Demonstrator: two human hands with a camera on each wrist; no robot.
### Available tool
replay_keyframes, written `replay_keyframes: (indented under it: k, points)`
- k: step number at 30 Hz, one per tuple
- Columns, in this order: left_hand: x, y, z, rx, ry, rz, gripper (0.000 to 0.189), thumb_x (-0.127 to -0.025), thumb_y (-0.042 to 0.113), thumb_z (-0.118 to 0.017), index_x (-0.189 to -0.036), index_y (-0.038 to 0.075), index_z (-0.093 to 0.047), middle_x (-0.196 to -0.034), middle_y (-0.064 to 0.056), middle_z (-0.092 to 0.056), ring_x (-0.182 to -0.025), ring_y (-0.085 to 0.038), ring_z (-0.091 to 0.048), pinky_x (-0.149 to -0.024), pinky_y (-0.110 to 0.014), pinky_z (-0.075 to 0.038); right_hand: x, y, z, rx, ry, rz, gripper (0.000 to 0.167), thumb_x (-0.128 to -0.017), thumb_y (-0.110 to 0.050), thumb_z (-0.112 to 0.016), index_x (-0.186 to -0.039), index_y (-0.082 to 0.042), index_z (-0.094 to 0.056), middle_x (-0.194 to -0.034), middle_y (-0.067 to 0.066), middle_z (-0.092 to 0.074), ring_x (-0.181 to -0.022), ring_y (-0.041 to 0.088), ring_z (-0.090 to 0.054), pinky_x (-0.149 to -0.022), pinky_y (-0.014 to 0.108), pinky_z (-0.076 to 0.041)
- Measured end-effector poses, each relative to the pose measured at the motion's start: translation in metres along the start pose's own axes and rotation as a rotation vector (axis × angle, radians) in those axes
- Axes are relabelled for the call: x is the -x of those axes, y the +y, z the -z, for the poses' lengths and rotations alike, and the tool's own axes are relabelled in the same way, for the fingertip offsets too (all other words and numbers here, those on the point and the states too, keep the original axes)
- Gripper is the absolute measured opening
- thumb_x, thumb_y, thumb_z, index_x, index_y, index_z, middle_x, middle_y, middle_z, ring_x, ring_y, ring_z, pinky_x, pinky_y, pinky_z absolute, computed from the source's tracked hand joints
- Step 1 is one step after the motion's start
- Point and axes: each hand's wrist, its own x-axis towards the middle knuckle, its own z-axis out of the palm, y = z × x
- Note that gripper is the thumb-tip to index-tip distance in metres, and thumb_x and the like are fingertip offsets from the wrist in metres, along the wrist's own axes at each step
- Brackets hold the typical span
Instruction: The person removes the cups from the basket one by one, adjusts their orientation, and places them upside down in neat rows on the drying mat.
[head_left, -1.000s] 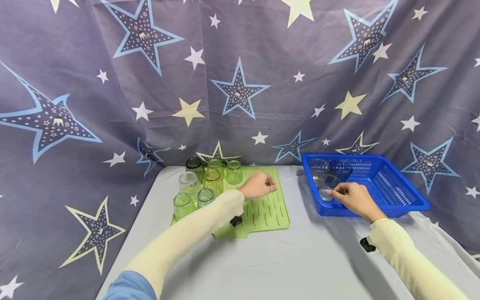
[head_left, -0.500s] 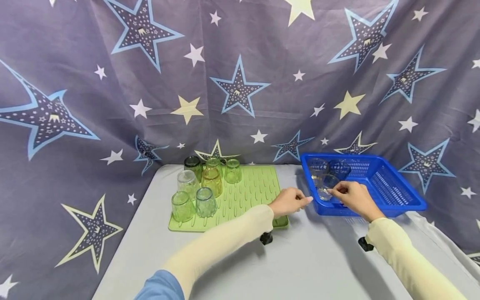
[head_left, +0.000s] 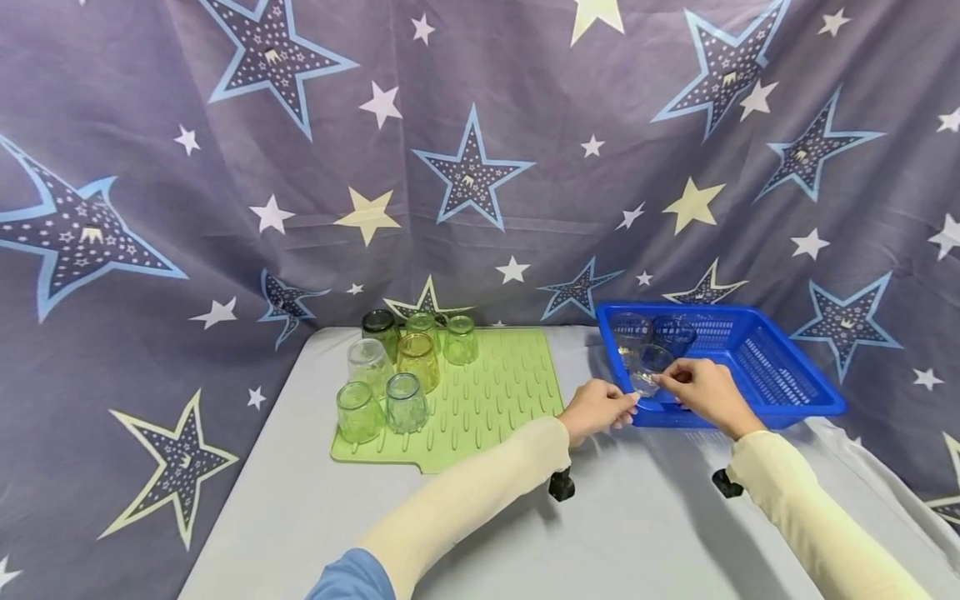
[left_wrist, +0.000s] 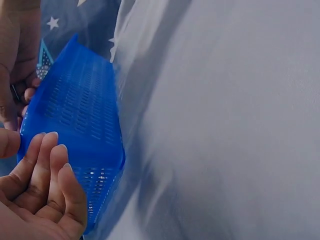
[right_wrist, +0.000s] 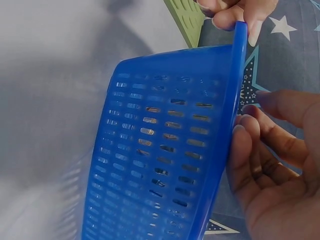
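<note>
A blue plastic basket (head_left: 780, 358) with slotted walls stands at the right of the table, with a few glasses inside at its left end. My left hand (head_left: 600, 408) pinches its near left corner, thumb over the rim and fingers outside, as the right wrist view shows. Farther along the near rim is my right hand (head_left: 708, 392). In the right wrist view its curled fingers (right_wrist: 245, 142) touch the rim while the thumb reaches over the inner side. In the head view that thumb is close to a clear glass (head_left: 651, 367); contact between them is unclear.
A green ribbed drying mat (head_left: 502, 383) lies left of the basket. On its left part stand several glasses, among them a yellow one (head_left: 418, 361), a bluish one (head_left: 407, 402) and a dark green one (head_left: 381, 332). A starry curtain (head_left: 480, 167) hangs behind the table.
My left hand has moved right from above the green mat to the basket's near left corner and now grips it. The right hand stays at the basket's near rim.
</note>
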Motion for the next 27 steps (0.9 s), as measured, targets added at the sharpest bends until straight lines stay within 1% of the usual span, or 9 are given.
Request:
replay_keyframes:
  k: [2,4,7,10,13,16,19,21,27]
  points:
    - [0.001,0.002,0.0,0.007,-0.003,0.012,0.032,-0.102,0.033,-0.068,-0.082,0.01,-0.076,-0.073,-0.002,-0.073,-0.079,-0.028,-0.072,-0.082,-0.053,-0.058,-0.001,0.0,0.0,0.005,-0.004,0.001,0.026,-0.103,-0.029,-0.066,-0.099,-0.005,-0.074,-0.074,0.005,-0.068,-0.063,0.018,-0.063,-0.058,0.034,-0.054]
    - [0.002,0.003,0.0,0.005,-0.003,0.018,0.032,-0.102,0.033,-0.068,-0.082,0.009,-0.076,-0.073,-0.003,-0.073,-0.073,-0.024,-0.07,-0.082,-0.054,-0.058,-0.002,0.0,0.0,0.005,-0.009,-0.001,0.026,-0.103,-0.029,-0.066,-0.099,-0.005,-0.074,-0.073,0.005,-0.068,-0.063,0.018,-0.063,-0.058,0.034,-0.055]
    - [0.003,0.004,0.0,0.001,0.0,0.023,0.032,-0.102,0.032,-0.068,-0.081,0.01,-0.076,-0.072,-0.002,-0.072,-0.065,-0.016,-0.066,-0.078,-0.052,-0.059,-0.005,0.001,0.001,-0.01,-0.016,-0.002,0.026,-0.103,-0.027,-0.066,-0.099,-0.003,-0.074,-0.075,0.006,-0.069,-0.064,0.018,-0.064,-0.057,0.033,-0.056]
    - [0.003,0.003,-0.001,0.001,0.004,0.02,0.031,-0.102,0.032,-0.068,-0.081,0.01,-0.076,-0.072,-0.003,-0.073,-0.061,-0.012,-0.063,-0.071,-0.047,-0.059,-0.01,0.004,0.002,-0.003,-0.017,-0.004,0.026,-0.102,-0.027,-0.067,-0.098,-0.002,-0.074,-0.076,0.005,-0.07,-0.064,0.019,-0.066,-0.056,0.033,-0.056]
    - [0.003,0.002,-0.001,0.015,0.002,0.011,0.032,-0.102,0.032,-0.068,-0.083,0.008,-0.077,-0.075,-0.006,-0.074,-0.061,-0.013,-0.063,-0.067,-0.045,-0.059,-0.017,0.01,0.005,0.025,-0.009,-0.01,0.027,-0.102,-0.026,-0.067,-0.098,0.0,-0.074,-0.074,0.003,-0.069,-0.063,0.02,-0.066,-0.056,0.033,-0.055]
    - [0.003,0.001,-0.001,0.037,0.004,0.006,0.032,-0.102,0.031,-0.068,-0.082,0.008,-0.076,-0.075,-0.007,-0.074,-0.062,-0.016,-0.065,-0.071,-0.05,-0.06,-0.023,0.017,0.01,0.065,0.003,-0.02,0.029,-0.102,-0.027,-0.068,-0.095,0.001,-0.074,-0.072,0.003,-0.068,-0.062,0.018,-0.064,-0.056,0.034,-0.053]
    - [0.004,-0.001,-0.001,0.051,0.01,0.008,0.032,-0.101,0.032,-0.068,-0.081,0.008,-0.076,-0.073,-0.006,-0.073,-0.063,-0.018,-0.065,-0.075,-0.054,-0.059,-0.03,0.025,0.019,0.082,-0.017,-0.046,0.031,-0.102,-0.027,-0.067,-0.094,0.002,-0.073,-0.07,0.003,-0.067,-0.061,0.019,-0.063,-0.057,0.034,-0.051]
    - [0.005,-0.001,-0.001,0.057,0.013,0.009,0.032,-0.101,0.032,-0.068,-0.08,0.009,-0.076,-0.072,-0.005,-0.073,-0.062,-0.017,-0.065,-0.075,-0.054,-0.059,-0.034,0.03,0.025,0.094,-0.027,-0.058,0.033,-0.102,-0.028,-0.066,-0.093,0.003,-0.073,-0.069,0.002,-0.067,-0.063,0.021,-0.064,-0.058,0.036,-0.051]
    - [0.009,-0.001,0.0,0.059,0.018,0.008,0.03,-0.102,0.028,-0.068,-0.08,0.01,-0.075,-0.074,-0.007,-0.073,-0.058,-0.012,-0.061,-0.076,-0.053,-0.059,-0.046,0.045,0.044,0.09,-0.083,-0.144,0.045,-0.106,-0.032,-0.058,-0.106,0.012,-0.069,-0.074,0.006,-0.069,-0.07,0.026,-0.069,-0.065,0.043,-0.058]
